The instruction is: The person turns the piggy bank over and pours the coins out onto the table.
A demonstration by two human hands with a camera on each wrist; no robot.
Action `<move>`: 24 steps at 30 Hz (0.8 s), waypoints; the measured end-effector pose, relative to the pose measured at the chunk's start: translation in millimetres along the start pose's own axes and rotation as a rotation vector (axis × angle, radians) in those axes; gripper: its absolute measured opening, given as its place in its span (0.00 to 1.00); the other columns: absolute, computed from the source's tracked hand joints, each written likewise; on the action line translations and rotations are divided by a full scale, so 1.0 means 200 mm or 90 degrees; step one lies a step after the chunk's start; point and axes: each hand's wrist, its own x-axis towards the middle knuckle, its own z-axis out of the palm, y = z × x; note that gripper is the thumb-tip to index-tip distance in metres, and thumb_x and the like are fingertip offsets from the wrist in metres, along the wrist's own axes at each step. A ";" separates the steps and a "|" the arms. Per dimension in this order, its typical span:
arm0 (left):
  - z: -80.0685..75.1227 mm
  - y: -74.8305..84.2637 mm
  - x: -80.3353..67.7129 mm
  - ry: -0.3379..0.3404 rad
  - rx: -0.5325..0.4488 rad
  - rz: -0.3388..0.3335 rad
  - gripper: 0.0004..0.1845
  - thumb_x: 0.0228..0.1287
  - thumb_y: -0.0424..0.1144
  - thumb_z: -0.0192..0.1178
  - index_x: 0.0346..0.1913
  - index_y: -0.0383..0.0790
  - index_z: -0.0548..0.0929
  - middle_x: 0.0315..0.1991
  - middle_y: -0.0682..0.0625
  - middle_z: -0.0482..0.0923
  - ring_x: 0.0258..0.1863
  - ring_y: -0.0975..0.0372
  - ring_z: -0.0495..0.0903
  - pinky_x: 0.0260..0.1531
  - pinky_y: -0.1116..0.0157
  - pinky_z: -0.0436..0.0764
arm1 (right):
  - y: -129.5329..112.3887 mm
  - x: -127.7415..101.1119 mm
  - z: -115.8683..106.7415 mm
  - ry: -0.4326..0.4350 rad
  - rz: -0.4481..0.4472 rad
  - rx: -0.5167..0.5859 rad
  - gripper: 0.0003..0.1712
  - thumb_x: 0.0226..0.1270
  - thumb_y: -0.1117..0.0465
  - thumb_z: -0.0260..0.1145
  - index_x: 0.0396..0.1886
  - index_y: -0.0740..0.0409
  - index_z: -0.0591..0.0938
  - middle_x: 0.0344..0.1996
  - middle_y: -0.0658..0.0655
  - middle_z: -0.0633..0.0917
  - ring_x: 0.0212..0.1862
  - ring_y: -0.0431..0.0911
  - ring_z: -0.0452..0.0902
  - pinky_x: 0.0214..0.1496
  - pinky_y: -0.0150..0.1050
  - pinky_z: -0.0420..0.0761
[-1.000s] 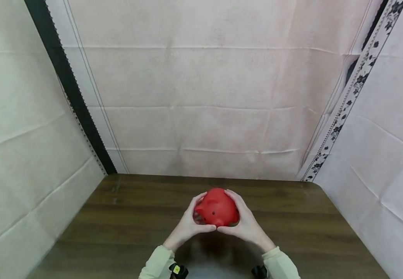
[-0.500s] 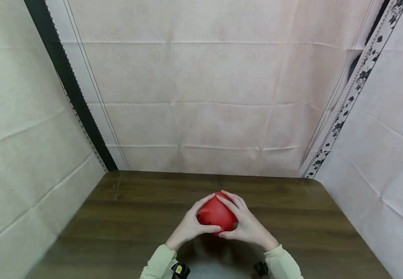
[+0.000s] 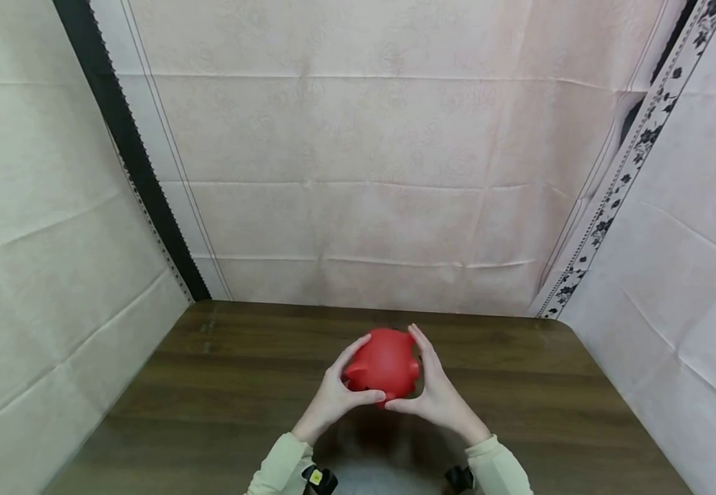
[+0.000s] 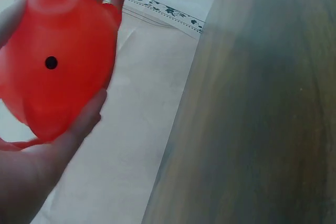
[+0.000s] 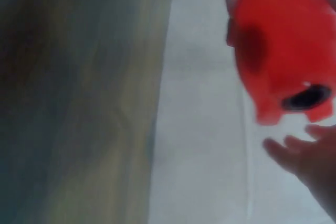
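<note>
A red piggy bank (image 3: pixel 385 363) is held up in front of the body above the table. My left hand (image 3: pixel 333 399) grips it from the left, fingers along its upper side and thumb below. On the right, my right hand (image 3: pixel 441 395) is spread around it, thumb near its lower edge. In the right wrist view, the right hand's fingers (image 5: pixel 302 153) stand apart from the stubby feet, and a black oval (image 5: pixel 307 97) shows on the underside. The left wrist view shows a round black dot (image 4: pixel 51 62) on the red surface, with left fingers (image 4: pixel 81 121) against it.
A dark wooden table (image 3: pixel 240 392) lies beneath the hands. White cloth (image 3: pixel 364 158) hangs behind it, and more cloth encloses the left and right sides. Black wrist straps (image 3: pixel 319 479) sit by the pale green sleeves (image 3: pixel 280 464).
The piggy bank has turned in the hands, so its face no longer points toward the head camera. My right fingers have moved from over its top out to the right side.
</note>
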 end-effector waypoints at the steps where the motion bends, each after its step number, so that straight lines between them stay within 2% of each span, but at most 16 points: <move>1: 0.00 0.00 0.00 0.002 -0.006 0.005 0.45 0.50 0.42 0.74 0.70 0.67 0.63 0.69 0.50 0.65 0.64 0.49 0.67 0.51 0.57 0.83 | 0.00 0.00 0.00 -0.003 0.015 0.016 0.68 0.43 0.52 0.82 0.77 0.37 0.45 0.74 0.52 0.57 0.71 0.54 0.58 0.57 0.45 0.81; 5: 0.02 0.00 0.00 0.002 -0.026 0.009 0.46 0.49 0.40 0.75 0.70 0.67 0.62 0.69 0.51 0.63 0.64 0.49 0.66 0.51 0.58 0.83 | 0.02 -0.01 0.00 -0.010 0.036 0.056 0.68 0.43 0.55 0.82 0.76 0.35 0.45 0.71 0.54 0.62 0.69 0.54 0.62 0.57 0.40 0.81; 11: 0.02 0.01 0.01 -0.034 -0.035 0.004 0.48 0.50 0.40 0.74 0.70 0.66 0.58 0.70 0.52 0.60 0.66 0.50 0.64 0.54 0.57 0.82 | 0.02 -0.01 0.00 0.017 0.017 0.039 0.67 0.40 0.54 0.83 0.76 0.42 0.50 0.66 0.52 0.68 0.63 0.49 0.69 0.52 0.37 0.83; 15: 0.01 0.01 0.01 -0.046 0.005 -0.011 0.48 0.49 0.42 0.75 0.69 0.69 0.58 0.70 0.53 0.61 0.64 0.51 0.67 0.54 0.56 0.81 | 0.02 -0.02 0.00 0.029 0.001 -0.023 0.67 0.38 0.53 0.84 0.76 0.45 0.53 0.66 0.52 0.66 0.65 0.47 0.63 0.51 0.42 0.83; 18: 0.01 0.00 0.01 -0.057 0.034 -0.013 0.48 0.48 0.44 0.75 0.69 0.69 0.58 0.69 0.54 0.62 0.63 0.52 0.68 0.54 0.58 0.80 | 0.02 -0.02 0.00 0.023 -0.024 -0.073 0.66 0.37 0.53 0.83 0.75 0.43 0.54 0.68 0.53 0.63 0.68 0.49 0.56 0.52 0.47 0.83; 24: 0.03 0.01 0.03 -0.068 0.042 -0.030 0.48 0.49 0.44 0.74 0.69 0.67 0.56 0.67 0.52 0.64 0.63 0.52 0.68 0.52 0.57 0.82 | 0.01 -0.01 0.00 -0.011 -0.060 -0.133 0.64 0.38 0.54 0.83 0.75 0.44 0.55 0.71 0.56 0.61 0.70 0.53 0.52 0.50 0.48 0.84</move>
